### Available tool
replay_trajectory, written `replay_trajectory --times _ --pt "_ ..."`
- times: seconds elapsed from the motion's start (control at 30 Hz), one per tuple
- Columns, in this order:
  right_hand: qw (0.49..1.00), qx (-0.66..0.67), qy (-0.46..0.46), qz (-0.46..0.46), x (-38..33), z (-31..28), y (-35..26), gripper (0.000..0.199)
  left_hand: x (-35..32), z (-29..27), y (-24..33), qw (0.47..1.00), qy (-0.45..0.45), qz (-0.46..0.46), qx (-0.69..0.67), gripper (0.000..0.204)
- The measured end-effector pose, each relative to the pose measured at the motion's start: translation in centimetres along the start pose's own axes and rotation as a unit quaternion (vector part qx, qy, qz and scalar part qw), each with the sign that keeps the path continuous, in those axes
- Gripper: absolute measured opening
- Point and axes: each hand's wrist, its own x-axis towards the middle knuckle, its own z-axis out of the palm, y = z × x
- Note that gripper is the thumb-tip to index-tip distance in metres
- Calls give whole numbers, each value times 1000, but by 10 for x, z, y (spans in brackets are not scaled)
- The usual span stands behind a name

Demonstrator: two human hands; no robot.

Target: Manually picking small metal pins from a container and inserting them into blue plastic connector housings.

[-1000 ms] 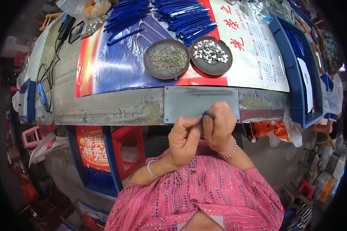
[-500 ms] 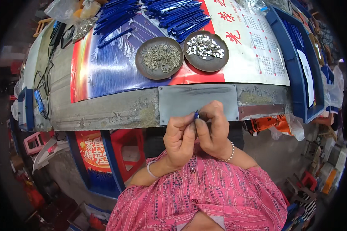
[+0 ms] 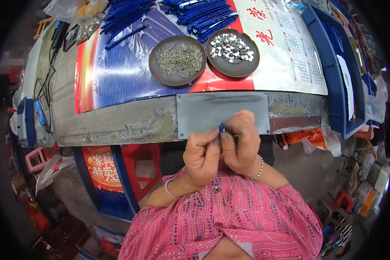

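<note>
My left hand (image 3: 202, 157) and my right hand (image 3: 242, 146) meet just in front of the table's near edge. Both pinch a small dark-blue piece (image 3: 222, 128) between thumbs and fingers, its upper end poking out above them. Most of it is covered by the fingertips, so its full shape is hidden. Behind the hands, a grey metal plate (image 3: 223, 106) is fixed to the table edge. Beyond it sit two brown round dishes: the left dish (image 3: 177, 81) holds thin metal pins, the right dish (image 3: 238, 71) small shiny silver discs.
Long blue plastic pieces (image 3: 203, 17) lie heaped at the table's far side, on a printed calendar sheet (image 3: 290, 65). A blue crate (image 3: 340, 95) stands at the right. Below the table at left are another blue crate (image 3: 128, 186) and a red stool (image 3: 138, 160).
The view has shifted slightly, so the table and dishes appear a little higher. Both hands keep the same pinch on the blue piece, almost unmoved.
</note>
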Motion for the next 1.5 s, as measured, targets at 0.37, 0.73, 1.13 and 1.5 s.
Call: replay_trajectory --times 0.37,0.73,1.13,1.5 --pt "929 220 -69 288 5 -9 -19 9 -1 -2 -4 997 -11 10 -81 21" --pt "999 -46 13 17 -12 8 -7 15 -10 -4 -9 1000 24 -9 4 18" --pt "980 130 -68 137 2 3 -9 18 -8 -6 -2 999 24 -42 -24 27" --pt "928 312 -127 161 11 36 -12 48 -39 -84 29 993 75 -7 95 22"
